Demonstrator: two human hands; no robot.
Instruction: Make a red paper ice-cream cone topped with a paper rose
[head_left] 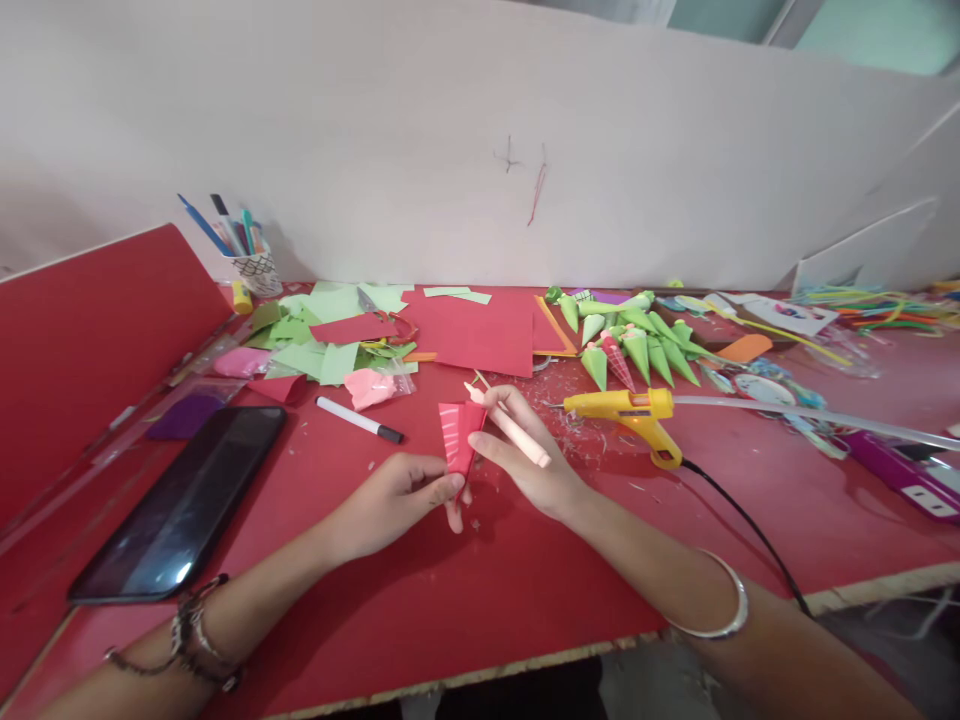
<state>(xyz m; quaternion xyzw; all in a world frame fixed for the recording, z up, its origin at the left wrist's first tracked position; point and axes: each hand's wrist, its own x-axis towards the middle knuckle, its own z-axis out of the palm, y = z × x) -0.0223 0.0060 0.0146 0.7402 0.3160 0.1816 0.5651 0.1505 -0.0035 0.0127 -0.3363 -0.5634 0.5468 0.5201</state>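
Near the front middle of the table, a small red paper cone (453, 440) with white stripes is held between my hands. My left hand (409, 500) pinches its narrow lower end between thumb and fingers. My right hand (529, 465) is closed round a pale, cream-coloured pen (525, 440), its tip pointing up and left by the cone's wide top. Fingers of the right hand also touch the cone's right side. Beyond my hands lies a sheet of red paper (487, 330). A white marker with a black cap (358, 420) rests left of the cone.
Right of my hands lies a yellow glue gun (622, 408) with its cord. Behind it are several green paper cones (637, 345) and a red striped one (617, 362). Green paper scraps (319, 360), a phone (184, 500) and a pen cup (257, 272) stand left.
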